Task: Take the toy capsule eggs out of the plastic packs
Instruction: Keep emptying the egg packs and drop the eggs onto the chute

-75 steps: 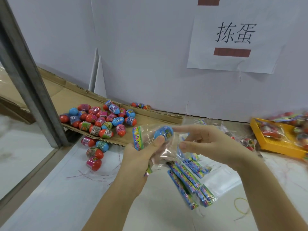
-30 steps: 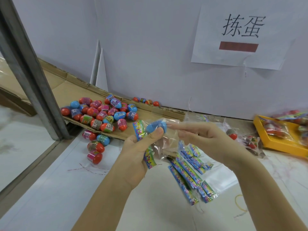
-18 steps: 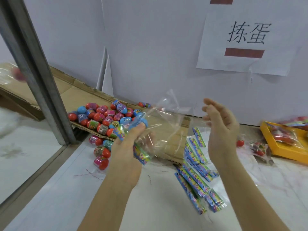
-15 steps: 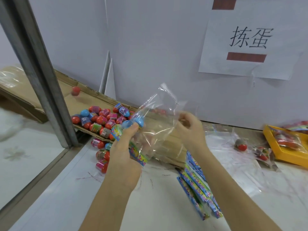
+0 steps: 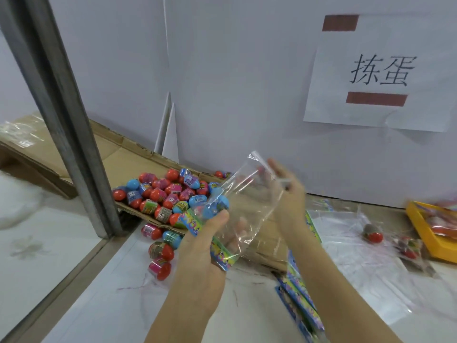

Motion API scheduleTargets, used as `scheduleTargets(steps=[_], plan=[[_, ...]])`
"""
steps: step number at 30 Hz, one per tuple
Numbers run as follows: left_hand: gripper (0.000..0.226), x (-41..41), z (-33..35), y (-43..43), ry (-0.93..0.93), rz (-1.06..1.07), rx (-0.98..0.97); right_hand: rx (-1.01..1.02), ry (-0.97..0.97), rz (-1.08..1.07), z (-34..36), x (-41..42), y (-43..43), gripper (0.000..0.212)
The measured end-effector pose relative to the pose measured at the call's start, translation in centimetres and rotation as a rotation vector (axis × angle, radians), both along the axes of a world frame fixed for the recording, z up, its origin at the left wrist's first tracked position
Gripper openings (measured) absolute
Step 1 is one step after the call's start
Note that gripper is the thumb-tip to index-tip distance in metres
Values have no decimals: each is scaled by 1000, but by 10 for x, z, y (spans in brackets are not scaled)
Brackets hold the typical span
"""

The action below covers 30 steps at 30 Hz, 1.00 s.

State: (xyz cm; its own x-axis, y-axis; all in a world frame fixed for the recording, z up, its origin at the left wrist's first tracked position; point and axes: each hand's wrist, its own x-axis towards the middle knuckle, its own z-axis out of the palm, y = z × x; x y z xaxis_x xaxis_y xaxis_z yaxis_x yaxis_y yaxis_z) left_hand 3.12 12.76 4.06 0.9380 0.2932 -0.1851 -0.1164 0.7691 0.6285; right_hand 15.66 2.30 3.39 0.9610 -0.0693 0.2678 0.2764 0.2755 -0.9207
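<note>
Left hand (image 5: 205, 248): fingers and thumb curled round the lower end of a clear plastic pack (image 5: 247, 201), clamping it by its printed header card. Thumb tip lies on the film just below a blue capsule egg (image 5: 218, 203). The egg shows through the film and appears to sit inside the pack, at the header end.

Right hand (image 5: 284, 196): fingers point up, roughly straight, against the pack's upper end. Motion blur; cannot tell whether the thumb pinches the film.

Pack is tilted, with its free end up and to the right.

Behind the left hand: pile of capsule eggs (image 5: 168, 194) on a cardboard sheet (image 5: 118, 159). A few more eggs lie just off its edge on the white table (image 5: 111, 305). Printed strips (image 5: 301, 300) lie under the right forearm. Yellow tray (image 5: 425, 233) at far right. Metal post (image 5: 66, 120) at left. Paper sign (image 5: 376, 70) on the wall.
</note>
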Motion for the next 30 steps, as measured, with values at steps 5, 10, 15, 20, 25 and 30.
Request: scheduleTargets(steps=[5,10,15,20,25,30], plan=[[24,-1,-5,-5,-15,-53,79,46,-282,-73,51,-44,-63,25],[32,-3,-4,-8,-59,-75,102,-574,-417,-36,63,-71,-80,19],[31,-8,-3,-12,-93,-125,121,-664,-410,-32,66,-78,-78,25],[36,-8,-5,-18,-104,-125,9,-605,-253,221,63,-77,-72,25],[25,-7,-6,-21,-127,-101,-40,-596,-140,229,56,-76,-64,35],[25,-6,-7,-22,-116,-23,-9,-555,-36,279,56,-75,-62,34]])
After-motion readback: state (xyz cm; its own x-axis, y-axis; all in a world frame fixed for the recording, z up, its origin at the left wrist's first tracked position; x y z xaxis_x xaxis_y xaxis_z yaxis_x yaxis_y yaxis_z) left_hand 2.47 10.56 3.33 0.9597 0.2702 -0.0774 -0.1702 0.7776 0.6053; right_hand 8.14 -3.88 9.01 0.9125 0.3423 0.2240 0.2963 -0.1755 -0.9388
